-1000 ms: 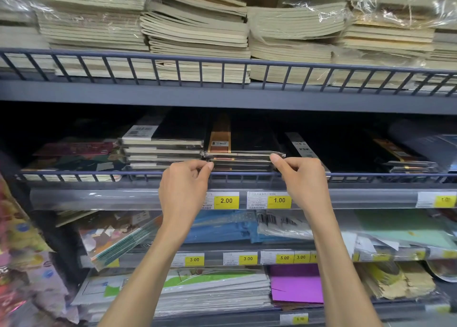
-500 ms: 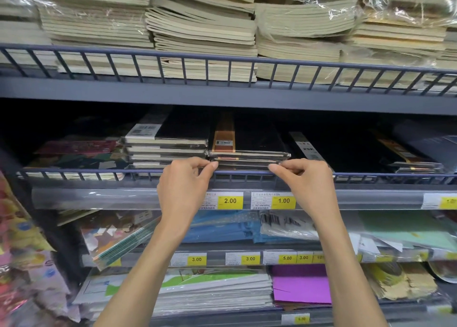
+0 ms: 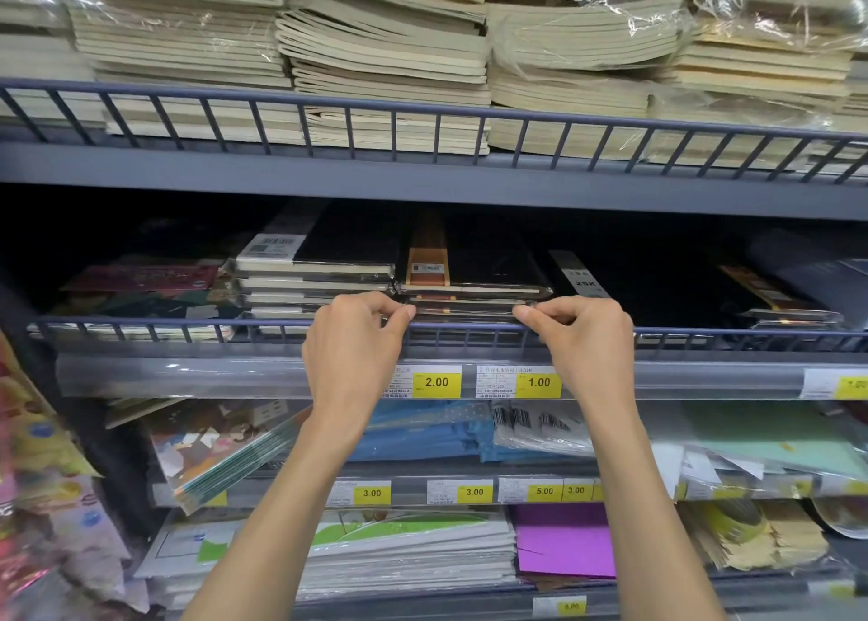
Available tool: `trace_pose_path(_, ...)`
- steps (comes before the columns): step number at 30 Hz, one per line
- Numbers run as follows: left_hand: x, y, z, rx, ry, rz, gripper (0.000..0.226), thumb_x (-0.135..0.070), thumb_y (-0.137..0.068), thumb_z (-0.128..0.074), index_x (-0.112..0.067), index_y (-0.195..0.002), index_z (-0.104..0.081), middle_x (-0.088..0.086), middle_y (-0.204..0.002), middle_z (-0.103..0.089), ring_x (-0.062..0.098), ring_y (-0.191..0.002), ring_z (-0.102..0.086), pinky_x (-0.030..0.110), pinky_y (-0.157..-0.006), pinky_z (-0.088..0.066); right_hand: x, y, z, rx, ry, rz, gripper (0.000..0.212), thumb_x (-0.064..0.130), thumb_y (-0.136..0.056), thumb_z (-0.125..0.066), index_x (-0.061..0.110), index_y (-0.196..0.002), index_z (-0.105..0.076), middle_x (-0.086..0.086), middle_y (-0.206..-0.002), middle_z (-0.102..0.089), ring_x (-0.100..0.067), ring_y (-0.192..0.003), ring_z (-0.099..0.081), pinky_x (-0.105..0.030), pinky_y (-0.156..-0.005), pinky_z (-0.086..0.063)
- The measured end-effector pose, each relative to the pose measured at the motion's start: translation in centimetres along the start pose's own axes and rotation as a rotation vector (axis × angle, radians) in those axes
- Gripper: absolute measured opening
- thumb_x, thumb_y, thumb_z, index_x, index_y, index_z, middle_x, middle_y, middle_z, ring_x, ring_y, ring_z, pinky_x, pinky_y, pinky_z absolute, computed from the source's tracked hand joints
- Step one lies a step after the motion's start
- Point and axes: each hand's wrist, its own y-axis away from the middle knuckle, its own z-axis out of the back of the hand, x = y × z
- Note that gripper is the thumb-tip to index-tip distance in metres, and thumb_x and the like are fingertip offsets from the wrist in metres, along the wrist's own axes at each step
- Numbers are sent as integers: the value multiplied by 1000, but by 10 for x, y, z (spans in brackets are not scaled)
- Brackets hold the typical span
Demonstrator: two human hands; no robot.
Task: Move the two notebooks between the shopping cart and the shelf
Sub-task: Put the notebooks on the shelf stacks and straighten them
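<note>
Both hands are up at the same spot: left hand and right hand each have thumb and forefinger pinched on a front corner of a plastic-wrapped black notebook, other fingers curled in. That notebook lies flat on the middle shelf just behind the wire rail, right under an orange-banded notebook stacked on it. Another black stack sits just to the left, with yellow price tags below and cream notebooks piled on the shelf above.
</note>
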Motion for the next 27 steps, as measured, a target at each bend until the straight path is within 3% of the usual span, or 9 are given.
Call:
trace_pose_path(16,6,-2,0,0,19,-8,22,-36,-92,-70,-19,-79,-77,-14,-41,-33,5,-43,-33,24,-46,-23,-1,2,-4,3,52,70,23,41,-86,-75,19,-90,-82,7,-81,-72,-12,-77,-65,-41,-71,-57)
trace_pose_path(19,7,0,0,-24,10,-67,21,-37,-92,-70,-19,-84,-79,-15,-41,-33,5,-40,-32,23,-44,-22,4,3,2,23,0,28,26,44,-83,-77,19,-85,-80,0,-70,-71,-16,-71,-65,-42,-71,-57)
trace_pose_path(22,8,4,1,-69,-30,-152,21,-35,-94,-69,-18,-95,-79,-15,-40,-36,3,-39,-35,23,-44,-25,7,3,5,1,-26,33,32,45,-85,-75,13,-86,-78,-10,-65,-66,-25,-64,-60,-38,-70,-53)
trace_pose_path(25,11,6,-3,-102,35,-163,21,-33,-94,-69,-15,-99,-79,-14,-41,-37,2,-41,-36,26,-49,-35,5,3,4,-42,-34,52,34,43,-87,-74,13,-103,-78,-3,-67,-66,-19,-69,-63,-21,-67,-49)
trace_pose_path(27,12,8,-5,-116,81,-163,22,-32,-94,-69,-13,-99,-79,-12,-42,-38,4,-41,-37,23,-51,-36,4,4,2,-80,-38,59,36,43,-87,-74,14,-109,-76,1,-67,-65,-13,-69,-63,-17,-66,-46)
